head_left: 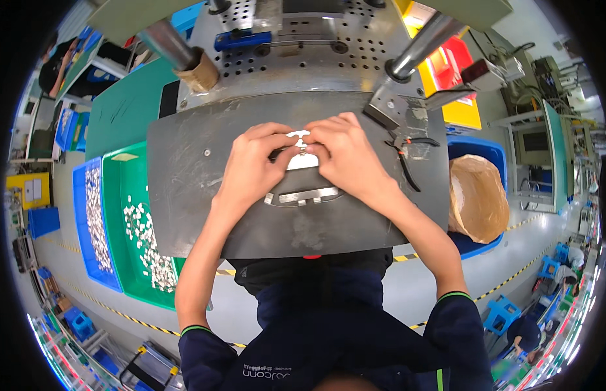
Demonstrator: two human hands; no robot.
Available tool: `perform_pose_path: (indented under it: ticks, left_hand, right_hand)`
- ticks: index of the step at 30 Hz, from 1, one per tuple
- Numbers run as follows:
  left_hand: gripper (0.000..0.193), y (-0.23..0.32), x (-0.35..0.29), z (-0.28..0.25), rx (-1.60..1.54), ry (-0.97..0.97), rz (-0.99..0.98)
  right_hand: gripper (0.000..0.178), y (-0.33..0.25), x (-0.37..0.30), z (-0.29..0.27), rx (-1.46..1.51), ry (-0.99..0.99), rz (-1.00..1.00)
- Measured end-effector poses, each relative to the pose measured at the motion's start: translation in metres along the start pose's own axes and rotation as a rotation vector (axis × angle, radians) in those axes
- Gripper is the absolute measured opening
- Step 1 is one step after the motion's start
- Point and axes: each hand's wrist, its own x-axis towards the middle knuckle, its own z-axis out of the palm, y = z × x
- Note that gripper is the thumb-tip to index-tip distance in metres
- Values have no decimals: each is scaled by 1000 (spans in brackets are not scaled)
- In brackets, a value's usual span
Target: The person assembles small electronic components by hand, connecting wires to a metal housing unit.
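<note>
Both hands meet over the middle of a dark grey worktop. My left hand (pixel 258 159) is closed, its thumb and fingers pinching the left side of a small shiny metal piece (pixel 303 161). Closed on the right side of the same piece is my right hand (pixel 347 155). Fingertips cover its middle, so its full shape cannot be made out. Just nearer to me lies a narrow metal strip (pixel 308 195) with a few small bits beside it. Right of my right hand, pliers (pixel 407 163) with dark handles rest on the worktop.
The worktop (pixel 198 215) fronts a metal press with a perforated bed (pixel 257 65) and thick posts (pixel 423 49). At left, a green bin (pixel 136 182) and a blue bin (pixel 88 257) hold many small parts. A brown paper bag (pixel 475 199) sits in a blue bin at right.
</note>
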Motion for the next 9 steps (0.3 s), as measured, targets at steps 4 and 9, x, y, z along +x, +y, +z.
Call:
perform_pose_path:
  ticks: [4,9]
  left_hand:
    - [15,4,2,0,-21,1,-58]
    - [22,0,-2,-5,10,-20,-85]
  right_hand:
    - [16,1,-3,-2,67,-18,64]
    - [63,2,-37,-37,-136,167,145]
